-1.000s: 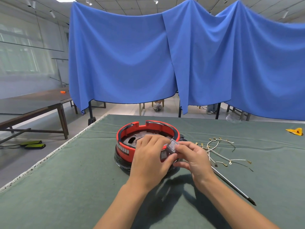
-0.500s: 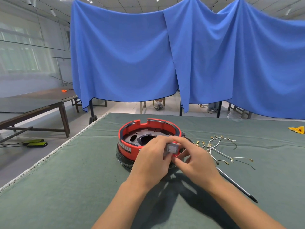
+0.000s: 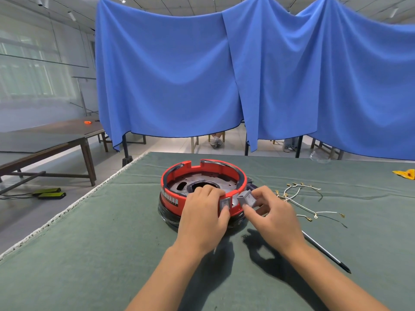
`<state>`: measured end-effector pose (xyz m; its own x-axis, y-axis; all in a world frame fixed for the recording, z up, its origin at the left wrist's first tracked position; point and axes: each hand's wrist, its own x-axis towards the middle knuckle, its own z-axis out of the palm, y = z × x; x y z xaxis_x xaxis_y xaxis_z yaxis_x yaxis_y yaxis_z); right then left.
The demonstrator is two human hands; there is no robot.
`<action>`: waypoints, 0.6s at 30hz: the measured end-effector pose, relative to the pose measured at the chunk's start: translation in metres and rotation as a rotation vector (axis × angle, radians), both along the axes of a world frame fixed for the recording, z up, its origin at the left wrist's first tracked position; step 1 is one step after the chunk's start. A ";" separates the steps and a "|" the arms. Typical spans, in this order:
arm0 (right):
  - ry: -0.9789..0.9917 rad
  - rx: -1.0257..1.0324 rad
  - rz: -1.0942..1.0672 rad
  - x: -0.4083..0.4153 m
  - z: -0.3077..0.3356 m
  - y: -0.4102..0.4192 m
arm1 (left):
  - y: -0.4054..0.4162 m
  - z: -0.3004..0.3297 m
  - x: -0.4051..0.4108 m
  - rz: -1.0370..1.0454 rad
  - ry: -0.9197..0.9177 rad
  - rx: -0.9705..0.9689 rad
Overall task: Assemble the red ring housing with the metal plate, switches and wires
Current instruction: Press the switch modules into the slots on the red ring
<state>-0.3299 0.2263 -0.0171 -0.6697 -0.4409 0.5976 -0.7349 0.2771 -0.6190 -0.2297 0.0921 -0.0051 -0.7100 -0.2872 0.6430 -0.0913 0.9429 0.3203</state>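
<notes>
Green felt table [image 3: 94,248] before blue drapes [image 3: 179,70].

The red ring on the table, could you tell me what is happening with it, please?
A person is fitting switches into the red housing. The left hand grips its near wall with the thumb on one switch seated there; the right hand pinches a second switch beside it. The wires lie untouched.

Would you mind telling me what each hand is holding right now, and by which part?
The right hand pinches a loose grey switch by its sides. The left hand grips the red ring housing at its near rim, thumb beside a seated switch.
</notes>
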 end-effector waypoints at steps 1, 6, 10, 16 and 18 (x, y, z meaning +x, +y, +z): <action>0.025 0.024 -0.021 0.000 0.000 0.000 | 0.000 0.000 -0.001 0.007 0.009 0.007; 0.057 0.039 -0.014 -0.003 -0.002 0.001 | -0.003 0.000 -0.003 0.047 0.001 -0.005; 0.001 0.054 0.056 -0.004 -0.006 -0.003 | -0.001 -0.001 -0.004 0.111 -0.067 -0.073; -0.068 0.044 0.098 -0.004 -0.009 -0.005 | -0.002 -0.002 -0.004 0.111 -0.071 -0.077; -0.082 0.040 0.103 -0.002 -0.010 -0.008 | -0.003 -0.003 -0.004 0.094 -0.077 -0.078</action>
